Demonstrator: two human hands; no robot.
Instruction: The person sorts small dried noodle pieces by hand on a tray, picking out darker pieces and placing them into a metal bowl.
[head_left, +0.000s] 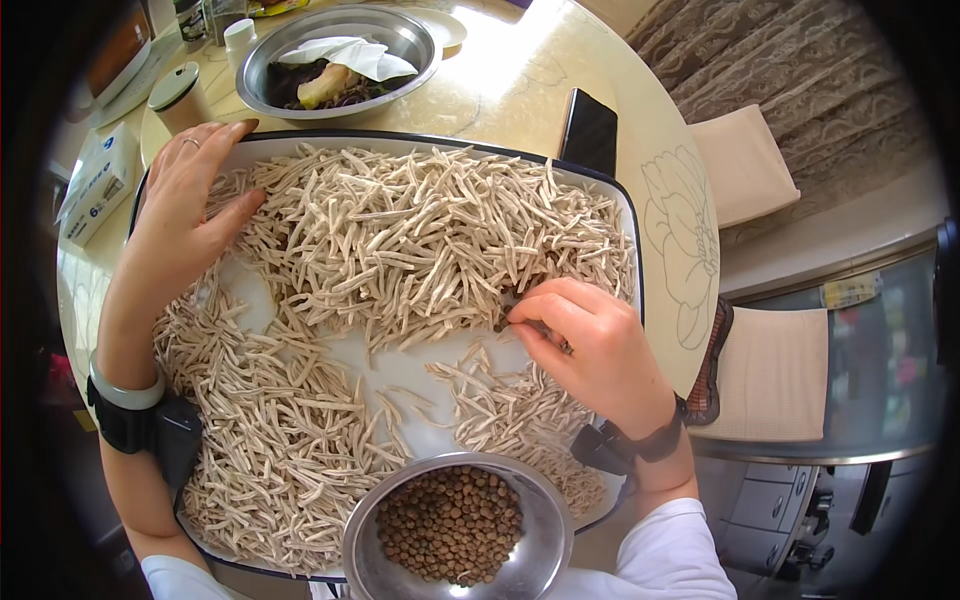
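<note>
A large white tray with a dark rim (637, 247) lies before me, holding heaps of thin, pale dried root-like strips (442, 240). My left hand (196, 184) is at the tray's upper left corner, thumb apart from the fingers, resting by the rim and the strips. At the right edge of the big heap, my right hand (581, 330) has thumb and forefinger close together. Something small and dark shows by these fingertips; whether they grip it is unclear. A steel bowl (551, 517) with many round brown pellets (450, 521) stands at the tray's near edge.
Beyond the tray, a steel basin (259, 86) contains dark scraps and white tissue (352, 56). A smartphone (590, 129) lies against the far rim. A lidded cup (180, 97), a white bottle (240, 41) and a tissue pack (97, 187) stand at left. Cushioned chairs (772, 375) are at right.
</note>
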